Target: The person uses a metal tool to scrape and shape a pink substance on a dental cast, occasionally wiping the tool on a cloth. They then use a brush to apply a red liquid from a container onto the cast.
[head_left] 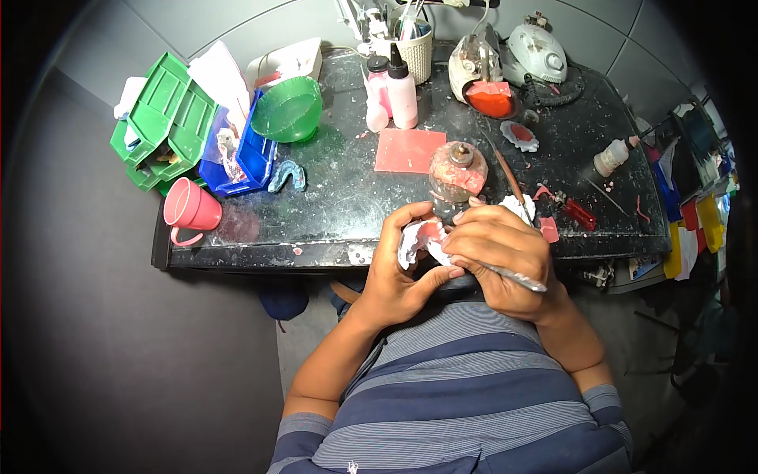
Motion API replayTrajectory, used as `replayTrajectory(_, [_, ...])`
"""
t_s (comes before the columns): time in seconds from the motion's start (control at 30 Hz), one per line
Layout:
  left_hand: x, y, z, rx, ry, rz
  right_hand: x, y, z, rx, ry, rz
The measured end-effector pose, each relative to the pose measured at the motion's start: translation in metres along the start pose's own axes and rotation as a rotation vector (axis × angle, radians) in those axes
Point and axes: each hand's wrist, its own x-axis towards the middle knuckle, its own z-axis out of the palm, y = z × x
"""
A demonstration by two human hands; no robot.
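Both hands (399, 280) grip: left (395, 288) half-curled round a cast (407, 242), right (509, 251) closed on a tool (524, 280).

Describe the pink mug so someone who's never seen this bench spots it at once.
Go to the left end of the black bench, where the green bins and a blue bin stand. The pink mug is just in front of them, near the bench's front edge. Unlike those bins, it is round and has a looped handle.
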Motion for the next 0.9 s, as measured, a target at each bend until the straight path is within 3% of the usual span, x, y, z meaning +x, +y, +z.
replayTrajectory(0.5, [0.0, 0.001, 0.001, -0.039, 0.008, -0.028, -0.002, 0.001, 0.001, 0.084, 0.005, 0.032])
replayTrajectory(0.57, [0.002, 0.006, -0.001, 0.114, -0.015, 0.026, -0.002, 0.001, 0.002, 0.061, 0.014, 0.022])
replayTrajectory(0.8, [0.003, 0.008, 0.001, 0.094, -0.026, 0.048, -0.004, 0.003, -0.004, 0.111, -0.005, 0.078])
replayTrajectory(0.9, [0.004, 0.01, 0.001, -0.314, -0.093, -0.07, -0.006, 0.006, -0.002, 0.139, -0.008, 0.088])
